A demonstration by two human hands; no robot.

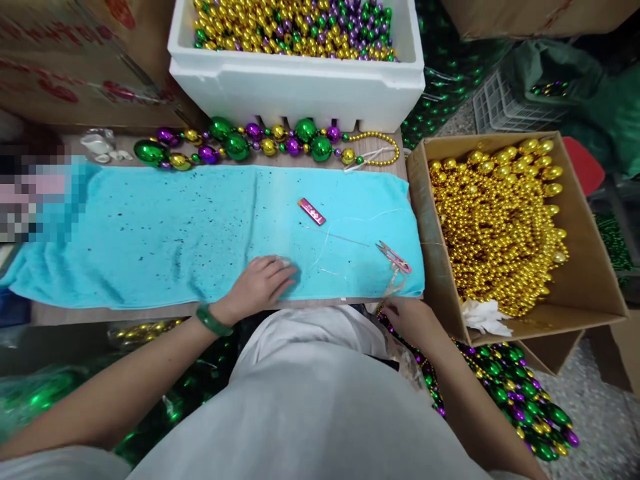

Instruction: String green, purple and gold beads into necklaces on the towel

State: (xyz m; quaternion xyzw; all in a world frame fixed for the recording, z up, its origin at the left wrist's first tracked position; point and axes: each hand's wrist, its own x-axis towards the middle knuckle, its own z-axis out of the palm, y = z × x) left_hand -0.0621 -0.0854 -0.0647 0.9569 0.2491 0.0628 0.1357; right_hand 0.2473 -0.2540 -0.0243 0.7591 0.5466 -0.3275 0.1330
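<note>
My left hand (260,285) rests palm down on the near edge of a turquoise towel (165,233) spread over the table; whether it holds anything is hidden. Below the table's front edge, my right hand (413,322) reaches down among green, purple and gold bead strands (520,393) beside my lap and seems to grip them. Small pink thread snips (394,256) lie on the towel just above that hand, with thin thread (330,237) trailing nearby. A small red packet (311,211) lies mid-towel. A finished strand of large beads (240,145) lies along the table's far edge.
A white foam box (295,83) full of mixed beads stands at the back. A cardboard box (595,280) of gold beads sits to the right. More beads lie on the floor left and right. Cardboard cartons stand at the back left.
</note>
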